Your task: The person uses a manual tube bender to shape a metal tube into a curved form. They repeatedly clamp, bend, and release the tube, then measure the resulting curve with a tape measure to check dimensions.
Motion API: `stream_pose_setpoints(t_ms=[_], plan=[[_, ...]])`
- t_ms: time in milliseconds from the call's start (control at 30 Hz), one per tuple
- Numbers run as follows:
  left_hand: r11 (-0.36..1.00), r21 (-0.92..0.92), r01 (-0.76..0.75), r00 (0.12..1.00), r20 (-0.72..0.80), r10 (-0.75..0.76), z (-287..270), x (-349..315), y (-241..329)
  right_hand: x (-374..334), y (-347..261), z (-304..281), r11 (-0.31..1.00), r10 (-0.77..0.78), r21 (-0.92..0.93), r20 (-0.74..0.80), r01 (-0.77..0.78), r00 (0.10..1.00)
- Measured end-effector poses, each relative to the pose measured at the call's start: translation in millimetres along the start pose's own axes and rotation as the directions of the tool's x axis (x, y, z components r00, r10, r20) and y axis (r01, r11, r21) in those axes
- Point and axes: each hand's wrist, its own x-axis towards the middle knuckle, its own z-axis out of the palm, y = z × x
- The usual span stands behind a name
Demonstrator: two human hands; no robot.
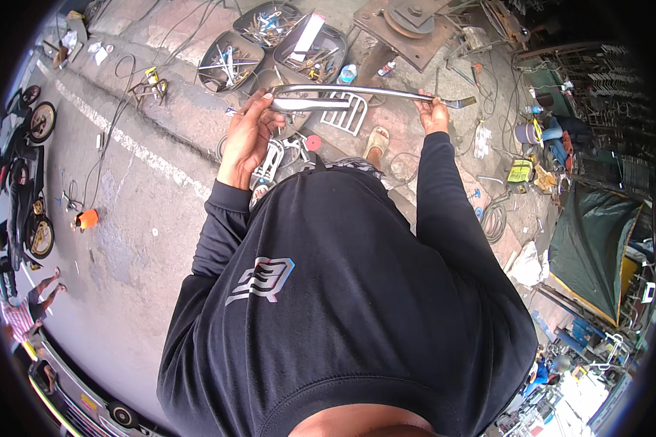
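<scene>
A shiny bent metal tube (pixel 372 90) stretches across in front of me, held up off the ground by both hands. My left hand (pixel 251 131) is closed around its curved end, where the tube doubles back into a shorter, wider leg. Near the other, dark flattened tip, my right hand (pixel 433 115) grips the long leg with its fingers wrapped round. Behind and below the tube lies a white metal grille-like frame (pixel 356 120), partly hidden. Another white metal frame (pixel 271 159) is beneath my left forearm, beside a red disc (pixel 313 143).
Several black basins (pixel 230 63) of metal pieces and tools stand ahead. A rusty metal stand (pixel 393 33) is at the far right of them. Cables (pixel 496 222) coil on the ground at right. Motorcycles (pixel 33 175) and a person (pixel 23 315) are at left; a green tarp (pixel 594 244) hangs right.
</scene>
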Motion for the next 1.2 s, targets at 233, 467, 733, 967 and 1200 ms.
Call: stream_pose_setpoints(t_ms=[233, 467, 733, 967, 1200], plan=[[0.949, 0.000, -0.316, 0.868, -0.403, 0.289, -74, -94, 36, -47, 159, 85, 0.883, 0.461, -0.207, 0.226, -0.420, 0.858], [0.790, 0.067, -0.609, 0.565, -0.663, 0.491, -100, -211, 23, -100, 320, 213, 0.695, 0.715, -0.410, 0.312, -0.590, 0.625], [0.662, 0.160, -0.732, 0.358, -0.737, 0.574, -81, -244, 1, -126, 376, 300, 0.617, 0.784, -0.601, 0.407, -0.509, 0.469], [0.632, 0.127, -0.764, 0.370, -0.716, 0.592, -81, -244, -3, -150, 354, 325, 0.664, 0.746, -0.609, 0.501, -0.435, 0.438], [0.610, 0.091, -0.787, 0.409, -0.664, 0.626, -89, -235, -1, -152, 338, 338, 0.676, 0.726, -0.636, 0.488, -0.372, 0.485]])
